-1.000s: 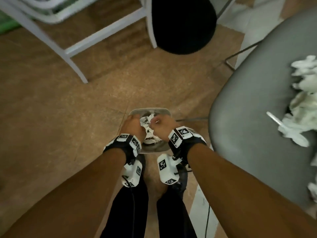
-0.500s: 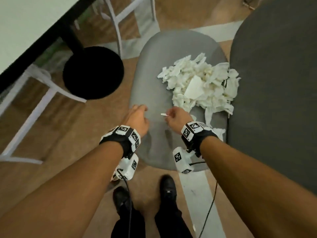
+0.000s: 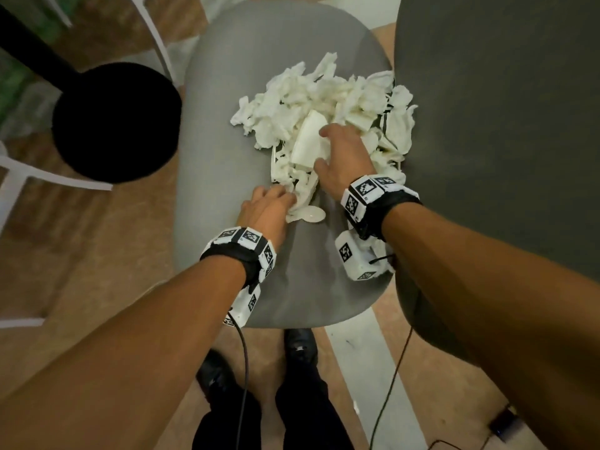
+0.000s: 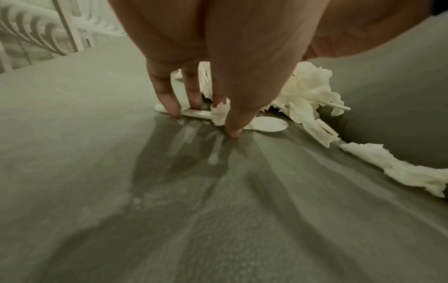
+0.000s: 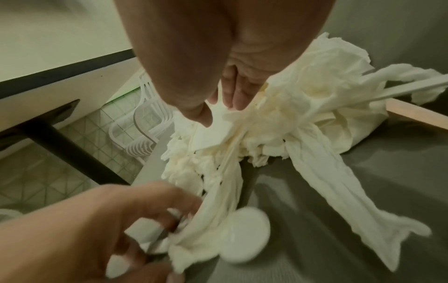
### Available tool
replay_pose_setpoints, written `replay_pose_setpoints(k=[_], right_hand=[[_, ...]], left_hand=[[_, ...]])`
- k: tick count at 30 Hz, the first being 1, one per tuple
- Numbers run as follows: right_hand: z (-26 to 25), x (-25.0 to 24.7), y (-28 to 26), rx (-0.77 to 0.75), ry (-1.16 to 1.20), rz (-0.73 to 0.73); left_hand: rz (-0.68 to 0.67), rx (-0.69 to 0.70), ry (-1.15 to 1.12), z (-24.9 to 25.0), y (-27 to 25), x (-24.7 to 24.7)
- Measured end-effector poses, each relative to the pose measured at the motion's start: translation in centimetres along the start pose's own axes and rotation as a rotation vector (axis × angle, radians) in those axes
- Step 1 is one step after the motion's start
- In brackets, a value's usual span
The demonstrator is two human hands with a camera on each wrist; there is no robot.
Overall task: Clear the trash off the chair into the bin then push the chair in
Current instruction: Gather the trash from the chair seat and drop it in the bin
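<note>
A: How far along does this look?

B: Not far, I'd judge. A big heap of crumpled tissues point(image 3: 328, 105) sits on the grey chair seat point(image 3: 211, 157), pushed toward the back against the backrest point(image 3: 503, 125). The bin isn't in view, and the chair is not yet pushed in.

A: What are the hands doing?

B: The left hand point(image 3: 268, 209) is at the near edge of the heap, fingers point(image 4: 167, 99) pointing down and closing on a white plastic spoon point(image 4: 266, 124) and a scrap of tissue. The spoon lies flat on the seat, so I'd call it a pinch just forming. The right hand point(image 3: 344, 157) lies spread over the heap, thumb and fingers wide around a flat white card-like piece point(image 3: 308, 138); it covers more than it grips.

A: Room to work?

B: The front half of the seat is bare, so trash can be raked toward the person. The backrest walls off the right side, and tissue is wedged along that seam. On the left, a black round table base point(image 3: 117, 121) and a white chair frame point(image 3: 156, 34) stand near the seat's edge. Loose bits could slide off that side.
</note>
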State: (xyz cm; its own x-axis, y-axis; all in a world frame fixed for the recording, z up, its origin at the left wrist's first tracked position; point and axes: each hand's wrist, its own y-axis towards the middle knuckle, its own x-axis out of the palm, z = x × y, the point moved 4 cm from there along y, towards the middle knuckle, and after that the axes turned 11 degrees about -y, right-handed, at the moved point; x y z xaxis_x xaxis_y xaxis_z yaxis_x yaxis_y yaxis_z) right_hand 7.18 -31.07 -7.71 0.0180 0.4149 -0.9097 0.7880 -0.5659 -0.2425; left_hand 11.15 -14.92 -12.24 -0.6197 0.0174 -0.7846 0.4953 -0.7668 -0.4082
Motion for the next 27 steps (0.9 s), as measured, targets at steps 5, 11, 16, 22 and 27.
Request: replay_pose_setpoints(k=[5,11,16,22,27], right_hand=[[0.8,0.8,2.5,0.09,-0.081,-0.114],[0.3,0.5,3.4,0.117,-0.078,-0.063],[-1.3,0.4,2.5,0.012,-0.007,0.0],[-3.6,0.0,-0.5,0.057,0.23,0.069],[-7.3,0.8,-3.8,0.074,0.332,0.094]], left_hand=[[-0.09,0.017,0.02,-1.1,-0.1,-0.5],[-0.082,0.043,0.072,-2.1,-2.3,-0.8],[-0.081,-0.059,0.151,-3.7,-4.5,-1.6],[0.01,-0.112,-0.077,-5.9,-7.2,-2.3],[0.041,-0.073,-0.249,-8.4,-9.7,-2.7]])
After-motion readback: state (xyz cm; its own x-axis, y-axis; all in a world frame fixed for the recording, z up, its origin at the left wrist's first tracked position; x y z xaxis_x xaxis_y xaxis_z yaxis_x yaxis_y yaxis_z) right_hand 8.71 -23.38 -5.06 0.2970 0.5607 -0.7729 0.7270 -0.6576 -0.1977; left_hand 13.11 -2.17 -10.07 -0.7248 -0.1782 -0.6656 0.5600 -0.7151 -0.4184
